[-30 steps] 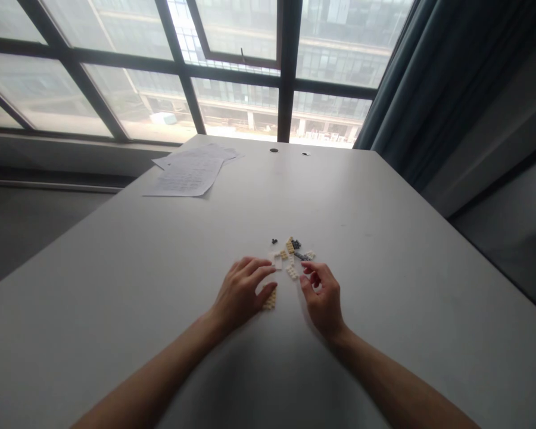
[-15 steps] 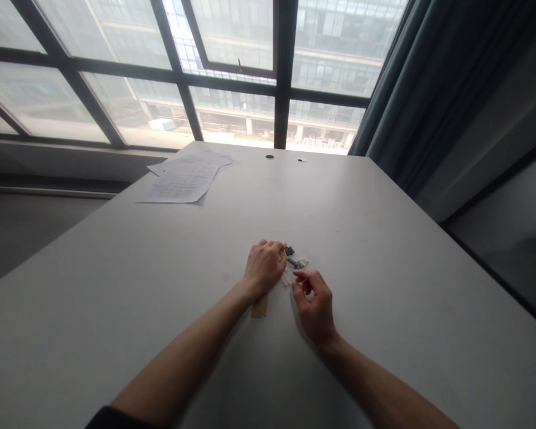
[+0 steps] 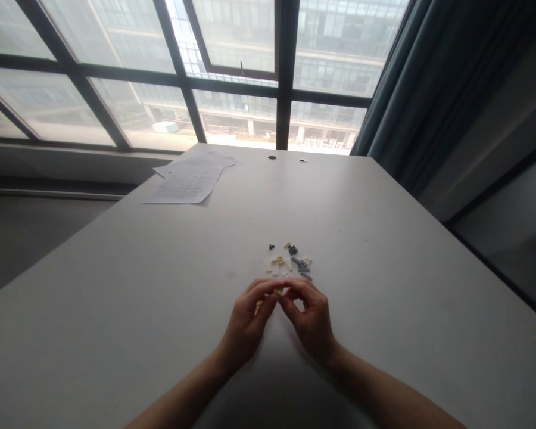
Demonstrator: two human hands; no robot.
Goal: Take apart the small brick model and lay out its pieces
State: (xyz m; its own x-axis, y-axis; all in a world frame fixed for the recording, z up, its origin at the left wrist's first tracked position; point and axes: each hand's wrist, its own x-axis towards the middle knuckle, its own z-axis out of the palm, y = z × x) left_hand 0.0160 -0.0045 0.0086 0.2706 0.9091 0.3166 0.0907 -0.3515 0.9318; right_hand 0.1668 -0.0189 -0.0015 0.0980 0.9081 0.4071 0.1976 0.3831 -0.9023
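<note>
My left hand (image 3: 246, 316) and my right hand (image 3: 311, 313) meet fingertip to fingertip near the table's front. Between them is a small yellowish piece (image 3: 279, 292), pinched by the left fingers and touched by the right ones. Whether the right fingertips hold a part of their own is too small to tell. Just beyond the hands lie small loose bricks: cream and white ones (image 3: 275, 270), yellow ones (image 3: 280, 260), grey ones (image 3: 302, 268) and dark ones (image 3: 293, 249). A tiny black piece (image 3: 271, 246) sits apart at the back left of them.
Printed sheets of paper (image 3: 185, 182) overlap at the far left of the white table (image 3: 375, 238). Two round holes (image 3: 272, 158) are near its back edge. Windows rise behind it, and a dark curtain (image 3: 411, 95) hangs at the right.
My left hand has drawn back from over the bricks and turned, uncovering them. My right hand has shifted slightly left, and both sets of fingertips now meet at the yellowish piece.
</note>
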